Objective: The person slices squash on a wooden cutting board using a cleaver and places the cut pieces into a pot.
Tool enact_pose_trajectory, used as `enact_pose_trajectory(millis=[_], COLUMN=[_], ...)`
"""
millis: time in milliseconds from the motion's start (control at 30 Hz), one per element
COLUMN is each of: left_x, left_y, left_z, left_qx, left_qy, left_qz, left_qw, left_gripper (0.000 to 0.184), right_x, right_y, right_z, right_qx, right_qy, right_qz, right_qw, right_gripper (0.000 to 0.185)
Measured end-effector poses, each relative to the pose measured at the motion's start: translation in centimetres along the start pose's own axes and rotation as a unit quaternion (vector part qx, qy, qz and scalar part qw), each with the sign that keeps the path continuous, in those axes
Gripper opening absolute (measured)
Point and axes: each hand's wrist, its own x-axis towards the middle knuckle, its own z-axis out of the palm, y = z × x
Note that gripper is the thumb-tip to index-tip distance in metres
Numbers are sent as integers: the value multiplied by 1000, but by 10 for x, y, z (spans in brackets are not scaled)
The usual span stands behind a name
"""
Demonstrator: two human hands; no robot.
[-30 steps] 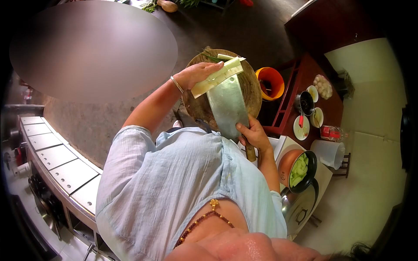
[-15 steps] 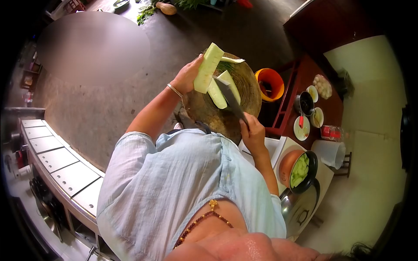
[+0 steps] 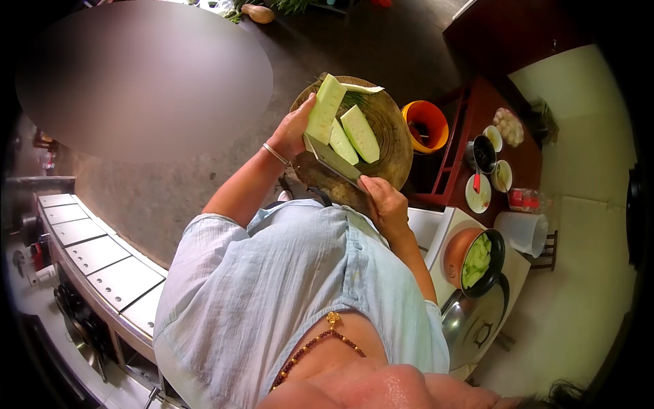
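Observation:
My left hand (image 3: 293, 129) is wrapped round a long, pale green piece of peeled gourd (image 3: 326, 105), held up at the left side of a round wooden chopping block (image 3: 395, 136). In my right hand (image 3: 388, 208) is a broad-bladed knife (image 3: 334, 161). Its blade points left and lies just at the lower end of the held piece; whether it touches I cannot tell. Two more gourd slabs (image 3: 361, 133) lie on the block, the left one partly behind the blade. A thin pale strip (image 3: 363, 88) rests near the block's far edge.
An orange bucket (image 3: 436, 117) with dark contents stands right of the block. Beyond it, a dark red table (image 3: 514, 167) bears bowls, plates and a small pan. Nearer, a pot (image 3: 458, 255) of cut green pieces sits beside a lid (image 3: 470, 334). A white-fronted counter (image 3: 109, 273) runs along the left.
The knife has moved left and down, from over the slabs on the block to the lower end of the held gourd. My left hand has lowered slightly; the right slab now shows fully.

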Motion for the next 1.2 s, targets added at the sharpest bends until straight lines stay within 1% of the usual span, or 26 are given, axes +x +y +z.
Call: enact_pose_trajectory(millis=[100, 200, 300, 400, 500, 600, 700, 800, 900, 1000, 1100, 1200], left_x=[-2, -11, -12, -8, -7, -8, -9, -9, -13, -20, -12, -6], left_y=[1, 1, -2, -10, -12, -15, -13, -18, -27, -34, -37, -42], left_z=[-2, 7, 4, -3, -3, 1, 0, -6, 0, 9, -5, -21], left_qx=[-13, 11, 16, -23, -11, 16, 11, 10, -12, -23, 9, 3], left_qy=[-7, 22, 37, 17, -16, -4, 24, 21, 72, 91, 84, 81], left_qz=[-16, -5, -7, 41, 110, 156, 131, 147, 186, 162, 125, 65], left_qw=[1000, 1000, 999, 999, 994, 988, 991, 989, 980, 982, 988, 995], left_gripper=[47, 49, 49, 47, 46, 45, 46, 44, 46, 47, 46, 45], right_x=[-3, -8, -10, -17, -18, -18, -21, -24, -28, -30, -33, -40], right_y=[1, 3, 1, 3, 2, -2, -3, -3, -3, -2, -4, 0], right_z=[3, 9, 12, 16, 17, 18, 23, 35, 44, 46, 42, 42], right_qx=[15, 9, -18, -14, -10, -16, -38, -53, -38, -27, 6, 29], right_qy=[5, 17, 0, -31, -30, -42, -32, -3, -5, -19, -10, -13], right_qz=[2, 2, 30, 59, 62, 78, 85, 83, 122, 155, 174, 202], right_qw=[1000, 1000, 999, 998, 998, 996, 995, 995, 992, 987, 985, 979], right_gripper=[37, 38, 36, 39, 39, 41, 43, 34, 33, 32, 30, 27])
